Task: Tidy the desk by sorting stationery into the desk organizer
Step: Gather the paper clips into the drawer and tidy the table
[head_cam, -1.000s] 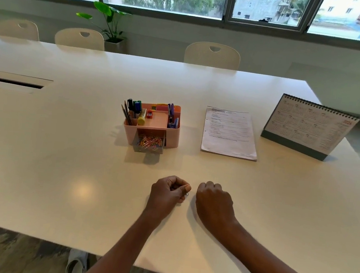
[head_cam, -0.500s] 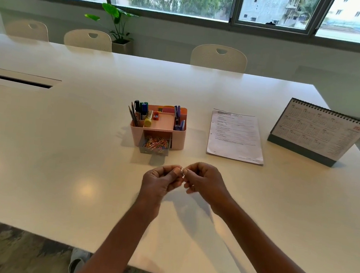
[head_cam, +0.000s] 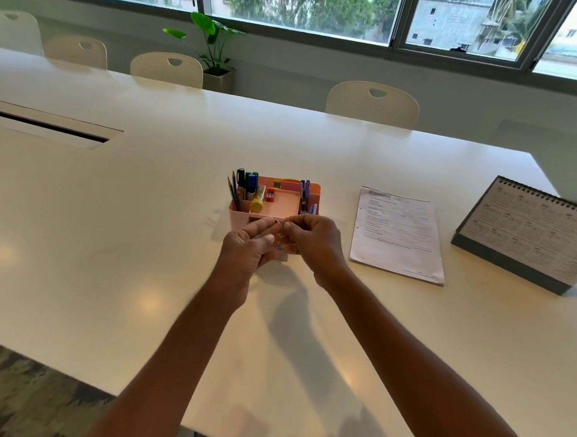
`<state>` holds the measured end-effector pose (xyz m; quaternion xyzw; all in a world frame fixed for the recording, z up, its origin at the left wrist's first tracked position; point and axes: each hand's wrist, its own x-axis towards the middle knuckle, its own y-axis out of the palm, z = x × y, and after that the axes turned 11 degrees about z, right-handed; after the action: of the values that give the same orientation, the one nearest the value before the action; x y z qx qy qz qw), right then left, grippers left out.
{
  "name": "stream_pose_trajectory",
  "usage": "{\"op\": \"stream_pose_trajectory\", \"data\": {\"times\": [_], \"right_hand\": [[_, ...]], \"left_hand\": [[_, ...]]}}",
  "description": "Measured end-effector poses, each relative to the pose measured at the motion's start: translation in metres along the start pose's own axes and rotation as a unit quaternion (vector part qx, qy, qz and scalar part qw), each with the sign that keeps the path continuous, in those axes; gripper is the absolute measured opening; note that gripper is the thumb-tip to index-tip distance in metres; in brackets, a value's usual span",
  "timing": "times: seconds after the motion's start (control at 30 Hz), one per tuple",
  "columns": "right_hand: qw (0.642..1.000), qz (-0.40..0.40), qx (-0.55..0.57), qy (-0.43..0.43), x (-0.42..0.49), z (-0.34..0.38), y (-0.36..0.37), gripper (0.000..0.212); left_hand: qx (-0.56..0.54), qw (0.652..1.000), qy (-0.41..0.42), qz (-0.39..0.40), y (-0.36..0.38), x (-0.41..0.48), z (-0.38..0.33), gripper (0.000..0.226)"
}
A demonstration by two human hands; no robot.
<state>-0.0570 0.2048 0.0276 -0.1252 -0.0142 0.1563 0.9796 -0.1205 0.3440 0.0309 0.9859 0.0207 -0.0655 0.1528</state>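
A pink desk organizer [head_cam: 283,205] stands mid-table with markers [head_cam: 248,184], pencils, a yellow glue stick [head_cam: 258,199], a red sharpener and purple pens [head_cam: 304,191] in its compartments. Both hands hover just in front of it and hide its front drawer. My left hand [head_cam: 245,253] is cupped, palm up, with small metal paper clips [head_cam: 278,245] lying at its fingers. My right hand [head_cam: 311,240] pinches a paper clip [head_cam: 279,222] at its fingertips, right above the left hand's fingers.
A printed paper sheet [head_cam: 396,232] lies right of the organizer, and a desk calendar [head_cam: 539,235] stands at the table's right edge. A cable slot [head_cam: 45,126] is cut in the white table at the left. Chairs [head_cam: 372,103] and a potted plant [head_cam: 213,49] line the far side.
Both hands lifted off the table near its front edge and moved forward to the organizer. They came together, with the right hand now pinching a clip over the left.
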Motion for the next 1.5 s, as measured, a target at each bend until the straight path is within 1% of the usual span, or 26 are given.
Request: {"op": "stream_pose_trajectory", "data": {"times": [0.1, 0.17, 0.27, 0.33, 0.47, 0.57, 0.63, 0.7, 0.87, 1.1, 1.27, 1.5], "right_hand": [[0.999, -0.013, -0.042, -0.026, 0.002, -0.005, -0.002, 0.019], [0.997, -0.018, -0.062, -0.033, 0.000, -0.009, -0.006, 0.018], [0.995, -0.025, -0.086, -0.049, -0.010, -0.016, -0.013, 0.012], [0.991, -0.014, -0.117, -0.065, -0.020, -0.020, -0.016, 0.012], [0.971, 0.042, -0.218, -0.085, -0.040, -0.040, -0.010, 0.013], [0.953, 0.082, -0.281, -0.078, -0.046, -0.054, 0.000, 0.028], [0.944, 0.087, -0.312, -0.066, -0.047, -0.058, 0.006, 0.042], [0.935, 0.083, -0.339, -0.062, -0.044, -0.061, 0.009, 0.049], [0.930, 0.077, -0.353, -0.059, -0.040, -0.062, 0.012, 0.049], [0.927, 0.062, -0.360, -0.080, -0.038, -0.058, 0.008, 0.053], [0.928, 0.060, -0.363, -0.063, -0.031, -0.055, 0.005, 0.049], [0.920, 0.071, -0.385, -0.036, -0.019, -0.054, 0.005, 0.074]], "left_hand": [[0.011, 1.000, -0.007, -0.017, -0.004, 0.004, 0.001, 0.048], [0.028, 0.999, 0.002, -0.034, -0.007, 0.001, 0.001, 0.050], [0.111, 0.991, 0.031, -0.070, -0.010, -0.009, 0.008, 0.037], [0.168, 0.980, 0.035, -0.098, -0.014, -0.015, 0.018, 0.029], [0.225, 0.967, -0.004, -0.121, -0.018, -0.023, 0.038, 0.022], [0.252, 0.958, -0.035, -0.130, -0.015, -0.022, 0.046, 0.022], [0.272, 0.953, -0.043, -0.126, -0.013, -0.020, 0.047, 0.030], [0.281, 0.951, -0.047, -0.120, -0.012, -0.016, 0.048, 0.036], [0.290, 0.949, -0.059, -0.108, -0.009, -0.009, 0.048, 0.038], [0.325, 0.937, -0.016, -0.129, -0.012, -0.003, 0.048, 0.044], [0.338, 0.933, -0.008, -0.122, -0.013, 0.007, 0.046, 0.053], [0.340, 0.936, -0.021, -0.087, -0.015, 0.023, 0.043, 0.063]]}}
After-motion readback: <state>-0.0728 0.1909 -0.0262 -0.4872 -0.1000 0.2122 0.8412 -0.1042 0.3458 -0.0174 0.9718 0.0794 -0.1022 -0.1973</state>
